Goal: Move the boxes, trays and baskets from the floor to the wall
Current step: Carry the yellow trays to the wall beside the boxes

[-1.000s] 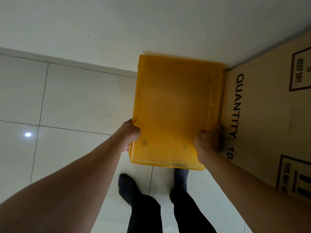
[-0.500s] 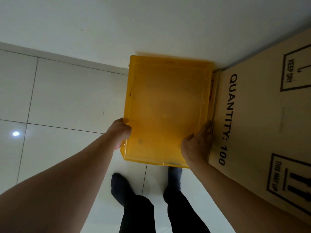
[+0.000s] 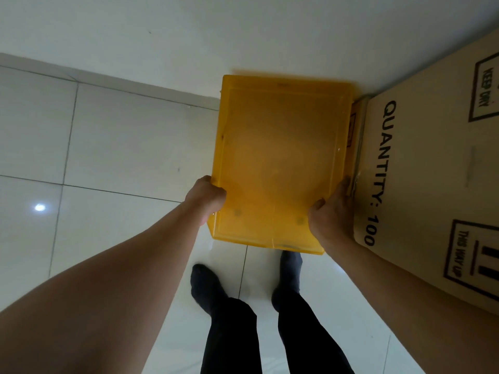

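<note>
View from above of a glossy white tiled floor (image 3: pixel 108 147) meeting a plain white wall (image 3: pixel 189 36) along a pale skirting (image 3: pixel 108 85); a tall cardboard carton (image 3: pixel 432 171) printed "QUANTITY: 100" stands against that wall. The yellow tray (image 3: pixel 280 157), a shallow translucent plastic one, is held off the floor between both hands, its hollow side facing the camera. Its far edge lies well beyond the fingertips, over the foot of the wall; whether it touches the wall cannot be told.

The left hand (image 3: pixel 206 197) grips the tray's near-left corner, fingers curled tight round the rim with the knuckles outward; the thumb is hidden. The right hand (image 3: pixel 330 211) pinches the opposite side; its thumb lies over the rim on the inner face, while its fingers (image 3: pixel 344 184) run pressed together along the outer wall, wedged in the narrow gap between tray and carton. The carton sits just outside those fingers, touching or nearly touching them.

The grip at the two near corners probably serves to steer the far edge forward and keep the tray level; the flat right fingers likely act as a guide, so the tray slides in just beside the carton without striking it. The feet (image 3: pixel 205 282), in dark socks, stand on the wrist side of both hands, beneath the tray's near edge. Judged from this position, placement at the wall is nearly complete; lowering and release are not yet done.
</note>
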